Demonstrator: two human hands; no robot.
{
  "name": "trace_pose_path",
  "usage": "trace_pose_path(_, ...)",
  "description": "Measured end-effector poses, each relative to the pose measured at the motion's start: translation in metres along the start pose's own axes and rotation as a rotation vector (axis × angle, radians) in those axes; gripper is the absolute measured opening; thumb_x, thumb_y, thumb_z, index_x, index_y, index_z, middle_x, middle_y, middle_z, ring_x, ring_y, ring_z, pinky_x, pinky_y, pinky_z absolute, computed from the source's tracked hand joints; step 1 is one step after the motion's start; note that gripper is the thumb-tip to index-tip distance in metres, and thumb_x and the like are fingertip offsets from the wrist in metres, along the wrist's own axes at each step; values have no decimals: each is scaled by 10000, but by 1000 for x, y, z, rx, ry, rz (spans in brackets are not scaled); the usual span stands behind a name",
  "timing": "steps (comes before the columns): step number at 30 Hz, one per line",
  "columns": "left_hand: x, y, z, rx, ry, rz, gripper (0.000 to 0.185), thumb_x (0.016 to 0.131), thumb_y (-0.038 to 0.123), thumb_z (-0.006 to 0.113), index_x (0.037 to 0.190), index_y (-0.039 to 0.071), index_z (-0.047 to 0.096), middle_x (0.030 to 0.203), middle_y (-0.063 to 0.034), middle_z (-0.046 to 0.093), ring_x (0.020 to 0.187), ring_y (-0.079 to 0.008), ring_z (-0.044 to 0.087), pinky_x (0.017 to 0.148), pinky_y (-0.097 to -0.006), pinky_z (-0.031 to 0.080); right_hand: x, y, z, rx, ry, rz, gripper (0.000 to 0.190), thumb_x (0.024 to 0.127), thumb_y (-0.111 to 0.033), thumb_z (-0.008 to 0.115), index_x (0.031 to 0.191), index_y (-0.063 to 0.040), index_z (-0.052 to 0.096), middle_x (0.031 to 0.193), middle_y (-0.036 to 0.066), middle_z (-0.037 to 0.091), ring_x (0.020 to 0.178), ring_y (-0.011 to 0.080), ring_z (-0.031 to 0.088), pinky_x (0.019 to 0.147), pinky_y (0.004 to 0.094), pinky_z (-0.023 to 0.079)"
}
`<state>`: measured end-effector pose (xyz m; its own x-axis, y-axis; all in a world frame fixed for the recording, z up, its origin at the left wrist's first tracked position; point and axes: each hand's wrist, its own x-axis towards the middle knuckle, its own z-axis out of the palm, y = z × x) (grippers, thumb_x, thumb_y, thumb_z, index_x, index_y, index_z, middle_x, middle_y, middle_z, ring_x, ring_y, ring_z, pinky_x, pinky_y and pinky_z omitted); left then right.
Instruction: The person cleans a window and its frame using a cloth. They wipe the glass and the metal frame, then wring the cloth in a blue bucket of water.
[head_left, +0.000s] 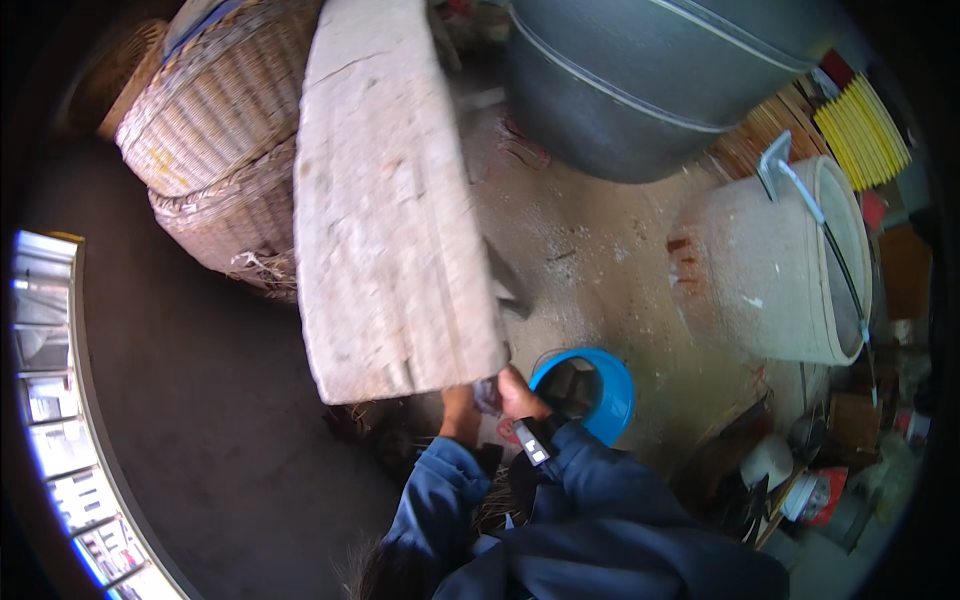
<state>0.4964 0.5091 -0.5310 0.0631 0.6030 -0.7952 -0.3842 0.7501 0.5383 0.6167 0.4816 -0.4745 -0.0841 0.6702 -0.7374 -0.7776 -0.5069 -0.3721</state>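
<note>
A long, thick whitish bench top or slab (390, 210), worn and cracked near its far end, stretches away in front of me. What looks like a grey splayed leg (511, 289) sticks out from under its right side. My left hand (460, 414) is at the slab's near end, its fingers hidden beneath the edge. Close to the near right corner is my right hand (520, 396), with its fingertips partly out of sight. Between the hands shows a small purplish-grey item (487, 396), too blurred to name. A dark band with a light-coloured face (531, 441) is on my right wrist.
A blue plastic bucket (621, 397) stands right beside my right hand. Woven baskets (217, 127) crowd the slab's left side. To the right are a large dark vat (615, 82), a whitish plastic barrel (757, 262) and assorted clutter (795, 465). White specks dot the floor (577, 247).
</note>
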Motion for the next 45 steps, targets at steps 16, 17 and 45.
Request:
trace_pose_path(16,-79,8,10,198,-133,-101,349,938,307,658,937,-42,669,784,-103,685,619,-212,650,529,-349,516,26,-46,-66,-365,176,-45,1019,910,-762,328,1410,126,314,1421,268,461,1343,339,435,1071,509,332)
trace_pose_path(17,-92,8,-3,196,-128,-154,355,945,308,648,923,-46,650,765,-106,677,596,-230,654,493,-373,528,26,-49,-67,-414,176,-14,1072,888,-797,296,1445,116,232,1462,259,418,1341,327,445,1077,522,319)
trace_pose_path(45,-429,64,-200,-127,889,706,216,929,265,630,992,58,634,854,-87,679,736,-196,654,687,-352,525,64,-69,-105,-1043,134,202,1139,768,-929,153,1398,-29,454,1324,125,596,1167,304,560,782,520,496)
